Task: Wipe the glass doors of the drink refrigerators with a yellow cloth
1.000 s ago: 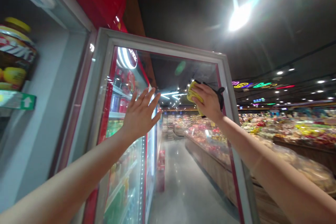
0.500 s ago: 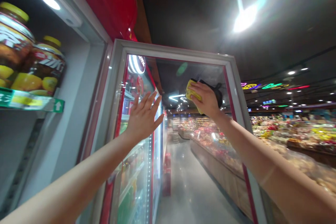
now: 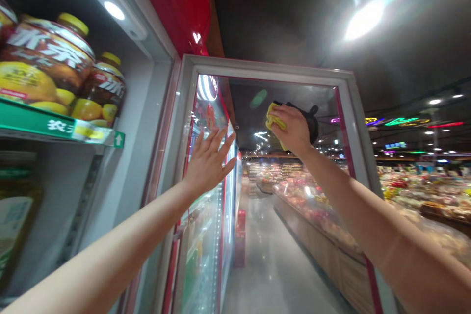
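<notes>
An opened glass door [image 3: 274,67] with a grey frame stands in front of me, hinged beside the fridge cabinet. My right hand [image 3: 292,130] presses a folded yellow cloth [image 3: 274,120] to the upper part of the pane. Behind that hand shows a dark shape [image 3: 312,120], perhaps on the far side or a reflection; I cannot tell which. Fingers spread, my left hand [image 3: 209,162] is up at the left side of the pane and holds nothing. Whether its palm touches the glass is not clear.
Inside the fridge at left, bottles [image 3: 55,49] with yellow caps stand on a shelf with a green label strip [image 3: 37,115]. A red rounded canopy [image 3: 184,5] juts overhead. Through the glass I see an aisle floor [image 3: 263,245] and a wooden display counter [image 3: 316,240].
My view has turned left, so the door and the scene sit farther right and more bottles show. The cloth and right hand have moved slightly left across the pane. The left hand stays spread.
</notes>
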The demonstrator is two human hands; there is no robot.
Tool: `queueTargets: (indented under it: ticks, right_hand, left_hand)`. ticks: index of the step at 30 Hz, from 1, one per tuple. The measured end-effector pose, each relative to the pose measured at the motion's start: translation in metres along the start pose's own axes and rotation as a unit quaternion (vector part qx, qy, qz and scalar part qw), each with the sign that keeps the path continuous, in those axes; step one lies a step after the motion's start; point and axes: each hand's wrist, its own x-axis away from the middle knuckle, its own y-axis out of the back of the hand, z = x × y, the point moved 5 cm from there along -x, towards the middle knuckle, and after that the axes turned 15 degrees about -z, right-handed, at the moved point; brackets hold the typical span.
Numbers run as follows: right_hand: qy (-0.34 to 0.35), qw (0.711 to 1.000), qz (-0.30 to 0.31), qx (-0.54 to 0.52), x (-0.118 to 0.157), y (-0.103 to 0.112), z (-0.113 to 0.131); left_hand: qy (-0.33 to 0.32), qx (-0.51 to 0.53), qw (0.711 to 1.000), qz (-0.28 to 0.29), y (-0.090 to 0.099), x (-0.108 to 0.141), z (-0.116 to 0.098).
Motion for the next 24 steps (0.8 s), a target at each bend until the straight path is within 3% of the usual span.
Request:
queueTargets:
  ticks: [3,7,9,12,16,21,24]
  right_hand:
    - [-0.027,0.999,0.001,0.024,-0.012,-0.019,0.015]
    - [0.051,0.996,0.071,-0.021,-0.001,-0.022,0.043]
    - [0.07,0.994,0.077,-0.044,0.007,-0.011,0.042]
    - [0.031,0.999,0.036,-0.025,0.004,0.001,0.028]
    - [-0.024,0.998,0.011,0.049,-0.007,-0.007,0.031]
    - [0.052,0.995,0.077,0.027,-0.005,-0.003,0.05]
    - [0.019,0.997,0.039,0.062,-0.018,0.009,0.039]
  left_hand:
    - [-0.003,-0.005,1.0,-0.002,-0.001,0.002,0.0]
    - [-0.01,0.002,1.0,-0.006,0.0,0.002,-0.002]
    - [-0.006,0.009,1.0,-0.004,0.001,0.003,-0.001]
    - [0.006,0.009,1.0,0.002,0.0,0.003,-0.001]
    - [0.009,0.008,1.0,0.003,0.001,0.002,-0.002]
    - [0.006,0.015,1.0,0.026,0.007,0.0,0.001]
    - [0.006,0.012,0.999,0.047,0.009,-0.002,0.003]
